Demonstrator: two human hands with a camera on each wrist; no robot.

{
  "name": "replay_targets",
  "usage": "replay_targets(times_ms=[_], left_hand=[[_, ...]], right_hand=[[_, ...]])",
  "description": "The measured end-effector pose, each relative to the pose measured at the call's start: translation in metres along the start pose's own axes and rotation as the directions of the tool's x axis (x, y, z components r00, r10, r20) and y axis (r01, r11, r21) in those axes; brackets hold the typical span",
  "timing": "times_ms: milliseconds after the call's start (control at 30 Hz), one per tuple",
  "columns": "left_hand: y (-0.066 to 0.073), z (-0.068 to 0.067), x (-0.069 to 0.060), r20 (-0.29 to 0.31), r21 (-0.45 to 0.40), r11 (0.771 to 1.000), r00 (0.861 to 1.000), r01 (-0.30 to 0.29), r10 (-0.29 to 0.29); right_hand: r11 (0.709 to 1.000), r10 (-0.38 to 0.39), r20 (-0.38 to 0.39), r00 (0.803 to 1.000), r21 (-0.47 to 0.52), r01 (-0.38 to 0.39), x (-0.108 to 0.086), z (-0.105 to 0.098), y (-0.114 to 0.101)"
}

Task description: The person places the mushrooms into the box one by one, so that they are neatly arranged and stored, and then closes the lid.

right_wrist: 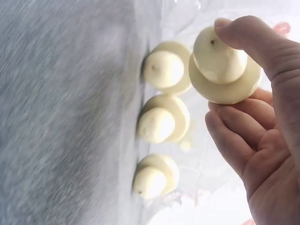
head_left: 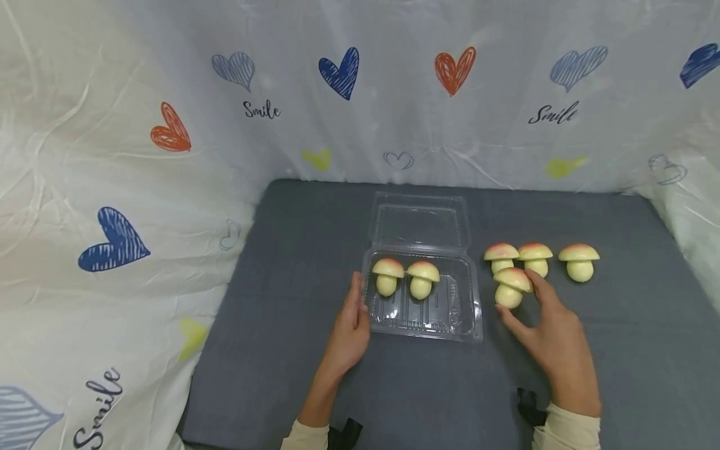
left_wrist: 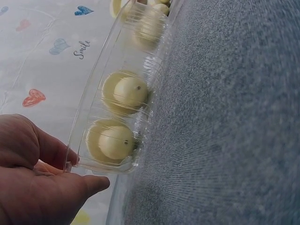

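Observation:
A clear plastic clamshell box (head_left: 458, 312) lies on the grey cloth with its lid (head_left: 419, 222) folded back. Two mushroom-shaped pieces (head_left: 388, 275) with yellow-red caps sit side by side in its left half. At the box's front left corner, my left hand (head_left: 350, 334) holds the rim between thumb and fingers. My right hand (head_left: 557, 340) pinches another mushroom-shaped piece (head_left: 510, 287), cap up, thumb on the stem and fingers at the cap. It is lifted off the cloth, as the right wrist view shows. Behind it three more mushroom-shaped pieces (head_left: 579, 262) stand in a row.
The grey cloth (head_left: 287, 300) covers the table and ends at a left edge. White sheeting (head_left: 394, 125) with hearts and "Smile" prints hangs behind and on the left. Each wrist carries a dark strap piece (head_left: 529, 406).

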State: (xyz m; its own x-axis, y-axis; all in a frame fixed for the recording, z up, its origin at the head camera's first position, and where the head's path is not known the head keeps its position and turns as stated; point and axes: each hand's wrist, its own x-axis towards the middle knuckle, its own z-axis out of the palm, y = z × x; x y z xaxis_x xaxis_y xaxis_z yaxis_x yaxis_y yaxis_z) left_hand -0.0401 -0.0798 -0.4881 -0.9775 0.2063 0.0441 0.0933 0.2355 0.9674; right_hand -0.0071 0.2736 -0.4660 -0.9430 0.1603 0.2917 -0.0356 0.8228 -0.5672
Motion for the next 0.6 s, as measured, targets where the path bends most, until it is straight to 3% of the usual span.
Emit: replay_targets(times_ms=[333,600], left_hand=[[0.000,-0.002,-0.001,0.005,0.004,1.000,1.000,0.006,-0.006],[-0.001,-0.002,0.000,0.005,0.001,1.000,1.000,0.011,-0.011]], right_hand=[[0.994,-0.099,-0.023,0.995,0.042,0.100,0.009,0.007,-0.027],[0.983,-0.186,0.019,0.982,0.004,0.186,0.013,0.021,-0.046]])
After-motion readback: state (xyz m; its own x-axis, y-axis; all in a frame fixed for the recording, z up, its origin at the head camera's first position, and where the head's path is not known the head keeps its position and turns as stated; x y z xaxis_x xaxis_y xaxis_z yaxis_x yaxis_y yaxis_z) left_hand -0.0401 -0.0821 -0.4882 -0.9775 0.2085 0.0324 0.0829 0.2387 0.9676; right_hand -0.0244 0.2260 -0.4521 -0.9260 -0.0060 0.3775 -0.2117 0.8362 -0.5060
